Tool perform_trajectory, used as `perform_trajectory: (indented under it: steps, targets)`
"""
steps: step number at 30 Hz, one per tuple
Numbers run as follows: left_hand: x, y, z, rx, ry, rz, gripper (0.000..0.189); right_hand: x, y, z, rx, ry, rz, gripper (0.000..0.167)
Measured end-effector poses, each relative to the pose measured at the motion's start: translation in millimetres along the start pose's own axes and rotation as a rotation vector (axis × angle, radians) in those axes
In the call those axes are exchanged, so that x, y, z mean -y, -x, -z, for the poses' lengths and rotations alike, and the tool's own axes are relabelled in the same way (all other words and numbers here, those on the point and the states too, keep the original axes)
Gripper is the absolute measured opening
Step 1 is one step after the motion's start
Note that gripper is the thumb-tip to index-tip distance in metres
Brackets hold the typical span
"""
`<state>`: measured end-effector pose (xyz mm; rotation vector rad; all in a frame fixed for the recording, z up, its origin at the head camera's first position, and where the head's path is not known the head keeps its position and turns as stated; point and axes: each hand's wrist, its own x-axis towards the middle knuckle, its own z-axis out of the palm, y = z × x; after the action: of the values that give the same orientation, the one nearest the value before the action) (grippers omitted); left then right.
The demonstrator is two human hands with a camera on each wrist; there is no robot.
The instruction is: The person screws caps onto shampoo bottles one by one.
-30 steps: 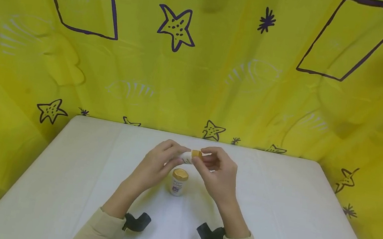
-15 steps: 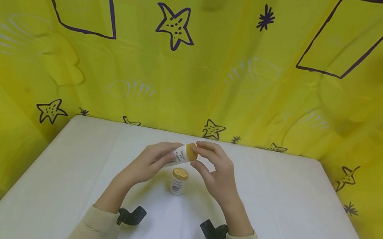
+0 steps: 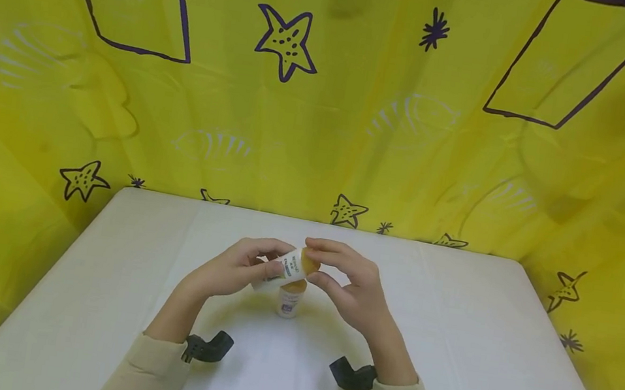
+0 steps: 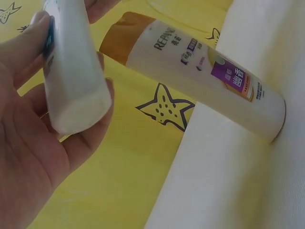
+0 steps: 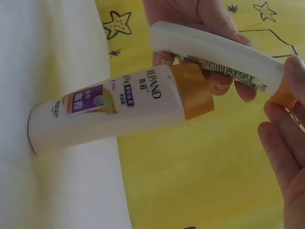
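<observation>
My left hand [image 3: 228, 267] grips the white body of a shampoo-type bottle [image 3: 293, 265] with a gold cap, holding it tilted above the table. Thumb and fingers of my right hand [image 3: 353, 281] pinch the gold cap [image 5: 284, 93] at its upper end. Green small print runs along the held bottle's side in the right wrist view, while its pale base faces the left wrist camera. Just below stands a second white bottle [image 3: 287, 305], upright, with a gold cap and a purple label marked REPAND [image 4: 200, 71]. In the head view the held bottle partly covers that cap.
A white-covered table [image 3: 447, 344] lies under both hands. Behind it hangs a yellow curtain [image 3: 321, 130] with starfish and shell drawings. Black wrist cameras [image 3: 209, 346] sit on both forearms, near the beige sleeves [image 3: 147, 371].
The held bottle has swung from nearly level to tilted, its base lowered toward the left, and now overlaps the standing bottle. My left hand has moved down and left; my right hand stays at the cap.
</observation>
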<state>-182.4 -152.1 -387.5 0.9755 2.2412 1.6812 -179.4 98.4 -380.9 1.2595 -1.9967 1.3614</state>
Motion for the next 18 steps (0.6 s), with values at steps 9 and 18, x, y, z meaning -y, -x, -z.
perform_trajectory:
  steps: [9, 18]
  targets:
    - [-2.5, -0.2, -1.6, -0.024, -0.110, -0.116, 0.024, 1.0, 1.0, -3.7, -0.048, 0.048, -0.042, 0.037]
    - [-6.2, -0.7, -6.2, -0.088, -0.205, -0.184, 0.025, 2.5, 0.4, -6.3, -0.087, 0.083, -0.068, 0.035]
